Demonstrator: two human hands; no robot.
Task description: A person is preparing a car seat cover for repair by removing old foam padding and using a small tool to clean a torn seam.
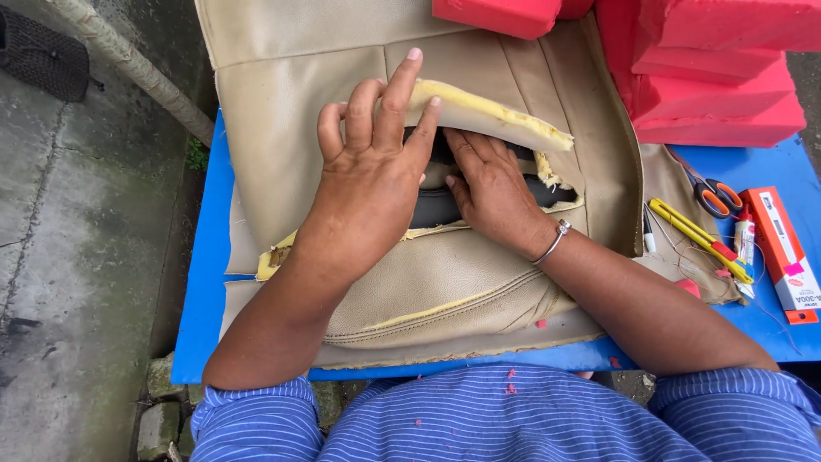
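Note:
A beige leather seat cover (282,128) with yellow foam backing lies spread on a blue table (201,282). It has a torn opening in the middle, with dark material showing underneath. My left hand (368,171) lifts the torn flap (492,115) up, thumb and fingers pinching its edge. My right hand (492,192), with a metal bracelet at the wrist, lies flat with its fingers reaching into the opening under the flap.
Red foam blocks (718,77) are stacked at the table's back right. Beside them lie orange-handled scissors (714,197), a yellow utility knife (697,235), a small glue tube (746,244) and an orange box (782,257). Wet concrete ground is on the left.

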